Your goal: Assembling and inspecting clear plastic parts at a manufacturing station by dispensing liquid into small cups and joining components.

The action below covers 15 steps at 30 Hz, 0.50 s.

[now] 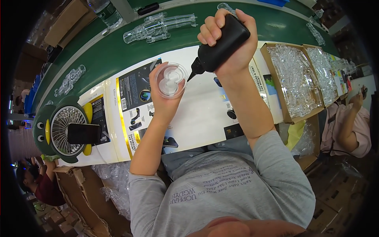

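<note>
My left hand [166, 103] holds a clear round plastic piece [161, 85] from beneath, its fingers curled around the rim. Inside the piece is a pale, whitish, rounded shape. My right hand [245, 53] is wrapped around a black squeeze bottle [225, 44], tilted so that its narrow black nozzle [193, 72] points down to the left. The nozzle's tip is at the right edge of the clear piece; whether it touches cannot be made out. Both hands are above the printed cardboard sheet [197, 114] on the green workbench [177, 41].
A long clear plastic assembly [158, 28] lies at the back, near a water bottle [106, 14]. Cardboard trays [272, 81] of clear parts stand on the right. A green fan [65, 118] with a phone [83, 133] lies left. Other people sit at both sides.
</note>
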Tool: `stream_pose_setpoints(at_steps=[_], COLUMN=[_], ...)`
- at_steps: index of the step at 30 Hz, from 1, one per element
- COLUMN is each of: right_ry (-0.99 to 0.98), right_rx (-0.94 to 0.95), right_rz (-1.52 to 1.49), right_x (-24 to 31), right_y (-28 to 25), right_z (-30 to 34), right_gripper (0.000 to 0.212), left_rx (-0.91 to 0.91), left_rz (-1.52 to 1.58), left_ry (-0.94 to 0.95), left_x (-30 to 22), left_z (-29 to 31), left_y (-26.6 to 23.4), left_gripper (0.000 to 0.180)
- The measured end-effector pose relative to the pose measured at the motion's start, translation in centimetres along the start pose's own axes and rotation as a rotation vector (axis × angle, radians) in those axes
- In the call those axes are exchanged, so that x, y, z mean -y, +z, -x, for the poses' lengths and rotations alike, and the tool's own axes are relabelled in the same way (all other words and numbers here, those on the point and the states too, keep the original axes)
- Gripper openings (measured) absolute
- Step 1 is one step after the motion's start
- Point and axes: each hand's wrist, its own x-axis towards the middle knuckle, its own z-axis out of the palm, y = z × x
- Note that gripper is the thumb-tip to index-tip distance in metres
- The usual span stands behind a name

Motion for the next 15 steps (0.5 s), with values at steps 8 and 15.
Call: stream_pose_setpoints(at_steps=[8,15], right_ry=[-0.003,-0.007], right_rx=[-0.011,-0.011], right_rz=[-0.004,0.007], right_x=[0.12,0.35], right_y=[-0.09,-0.25], right_z=[0.03,-0.08], right_gripper=[0.034,0.034], left_rx=[0.015,0.029], left_rz=[0.017,0.02], left_ry=[-0.001,0.008], left_x=[0.18,0.27], left_z=[0.16,0.17], left_y=[0.01,0.09], left_gripper=[0.062,0.06])
